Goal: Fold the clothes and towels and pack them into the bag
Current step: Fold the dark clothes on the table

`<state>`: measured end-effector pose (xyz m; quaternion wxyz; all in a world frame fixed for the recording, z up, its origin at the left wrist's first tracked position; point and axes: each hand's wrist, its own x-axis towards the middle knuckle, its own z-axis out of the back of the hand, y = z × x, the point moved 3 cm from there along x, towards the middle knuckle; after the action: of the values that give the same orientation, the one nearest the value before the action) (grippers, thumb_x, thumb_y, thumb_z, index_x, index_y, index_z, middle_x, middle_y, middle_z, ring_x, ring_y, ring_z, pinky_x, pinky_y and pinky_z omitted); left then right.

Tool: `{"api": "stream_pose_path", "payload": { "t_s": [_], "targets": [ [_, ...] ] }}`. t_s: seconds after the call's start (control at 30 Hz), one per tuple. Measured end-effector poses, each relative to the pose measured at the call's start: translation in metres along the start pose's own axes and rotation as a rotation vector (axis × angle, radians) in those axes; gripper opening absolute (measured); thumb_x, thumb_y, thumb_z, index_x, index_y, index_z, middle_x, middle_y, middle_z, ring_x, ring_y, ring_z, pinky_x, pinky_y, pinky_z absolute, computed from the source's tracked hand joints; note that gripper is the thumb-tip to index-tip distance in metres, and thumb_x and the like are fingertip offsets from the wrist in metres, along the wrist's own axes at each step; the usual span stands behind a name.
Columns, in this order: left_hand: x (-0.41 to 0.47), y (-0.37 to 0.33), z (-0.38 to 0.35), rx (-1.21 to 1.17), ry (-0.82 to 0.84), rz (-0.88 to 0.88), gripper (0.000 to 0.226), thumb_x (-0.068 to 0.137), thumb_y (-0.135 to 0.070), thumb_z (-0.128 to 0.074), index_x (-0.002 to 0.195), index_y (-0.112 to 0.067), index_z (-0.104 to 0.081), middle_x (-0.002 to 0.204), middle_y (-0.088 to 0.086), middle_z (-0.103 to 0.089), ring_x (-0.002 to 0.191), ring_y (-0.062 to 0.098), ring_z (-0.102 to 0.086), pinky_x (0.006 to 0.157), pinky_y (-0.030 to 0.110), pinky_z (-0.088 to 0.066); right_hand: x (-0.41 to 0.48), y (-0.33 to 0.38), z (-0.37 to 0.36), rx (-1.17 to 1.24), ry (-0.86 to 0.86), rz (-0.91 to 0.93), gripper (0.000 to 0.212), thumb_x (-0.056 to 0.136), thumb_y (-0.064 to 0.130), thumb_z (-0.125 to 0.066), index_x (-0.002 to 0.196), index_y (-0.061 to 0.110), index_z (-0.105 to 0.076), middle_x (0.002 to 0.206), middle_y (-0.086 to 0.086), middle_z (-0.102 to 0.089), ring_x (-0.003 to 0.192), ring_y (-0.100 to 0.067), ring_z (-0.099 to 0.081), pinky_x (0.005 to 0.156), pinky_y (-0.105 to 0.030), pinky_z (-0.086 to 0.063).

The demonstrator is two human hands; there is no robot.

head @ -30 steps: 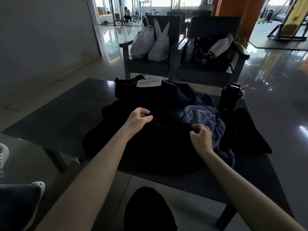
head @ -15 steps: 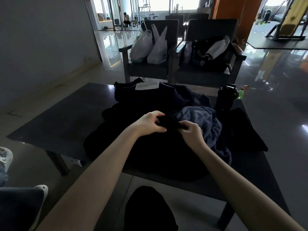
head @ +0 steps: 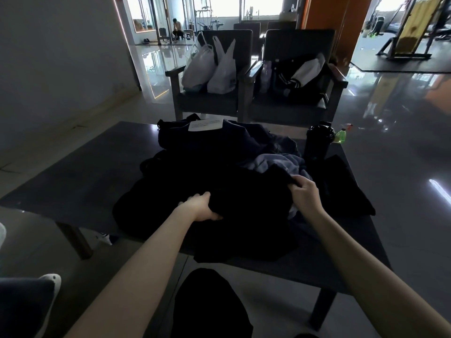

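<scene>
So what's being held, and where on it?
Both grip the black garment: left hand at its left edge, right hand pinching a fold on its right.

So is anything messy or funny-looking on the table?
Yes, a bit messy. The clothes lie in an unfolded heap on the table, and the black garment that the left hand and right hand grip droops over the near edge. A bluish towel sits crumpled, half buried beside it. Nothing looks spilled or broken.

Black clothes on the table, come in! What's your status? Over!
Gripping black garment: left hand, right hand. Not folded yet, heaped on table. Behind it blue towel bunched, black bottle beyond.
</scene>
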<state>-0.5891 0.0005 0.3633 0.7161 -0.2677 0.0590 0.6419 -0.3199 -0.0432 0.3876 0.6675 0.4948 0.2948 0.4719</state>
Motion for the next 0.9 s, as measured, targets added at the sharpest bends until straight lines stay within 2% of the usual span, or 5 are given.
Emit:
{"api": "stream_pose_path", "payload": {
  "t_s": [0.3,0.5,0.6,0.7,0.9],
  "targets": [
    [-0.012,-0.026,0.017,-0.329,-0.323,-0.191,0.012,0.086,-0.023,-0.068,0.092,-0.014,-0.062,0.108,0.004,-0.055,0.099,0.022,-0.058,0.084,0.029,-0.049,0.002,-0.038,0.027,-0.45,-0.056,-0.126,0.039,0.083,0.009,-0.053,0.122,0.009,-0.059,0.112,-0.016,-0.062,0.098,-0.029,-0.058,0.074,-0.031,-0.042],
    [-0.023,-0.084,0.023,-0.613,-0.373,-0.449,0.026,0.081,-0.003,-0.069,0.07,-0.018,-0.051,0.07,-0.003,-0.055,0.065,0.008,-0.053,0.062,0.015,-0.043,-0.012,0.0,-0.02,-0.375,0.415,0.215,0.102,0.069,0.036,-0.082,0.15,0.021,-0.021,0.15,0.003,-0.03,0.139,-0.015,-0.023,0.113,-0.035,-0.026],
    [-0.027,-0.105,0.016,-0.752,-0.278,-0.566,0.021,0.084,0.003,-0.064,0.094,-0.015,-0.059,0.085,-0.003,-0.06,0.078,0.006,-0.058,0.073,0.013,-0.046,-0.023,0.01,-0.042,-0.266,0.447,0.273,0.071,0.078,0.029,-0.076,0.139,0.016,-0.044,0.125,0.008,-0.055,0.119,-0.005,-0.048,0.094,-0.013,-0.039],
    [-0.02,-0.09,0.011,-0.825,-0.112,-0.43,0.053,0.092,-0.016,-0.061,0.14,-0.012,-0.039,0.119,0.004,-0.056,0.105,0.014,-0.056,0.089,0.021,-0.046,-0.016,0.0,-0.028,-0.212,0.222,0.235,0.012,0.086,0.019,-0.068,0.092,0.009,-0.069,0.079,0.003,-0.067,0.076,-0.012,-0.063,0.066,-0.019,-0.045],
    [0.004,-0.023,-0.022,0.003,-0.109,-0.072,0.083,0.084,-0.057,-0.059,0.148,-0.02,-0.023,0.154,0.004,-0.02,0.143,0.025,-0.015,0.115,0.05,-0.017,0.006,-0.041,0.045,-0.26,-0.092,-0.181,0.029,0.089,0.022,-0.062,0.097,-0.005,-0.067,0.086,-0.021,-0.065,0.086,-0.033,-0.063,0.071,-0.034,-0.045]
  ]
}}
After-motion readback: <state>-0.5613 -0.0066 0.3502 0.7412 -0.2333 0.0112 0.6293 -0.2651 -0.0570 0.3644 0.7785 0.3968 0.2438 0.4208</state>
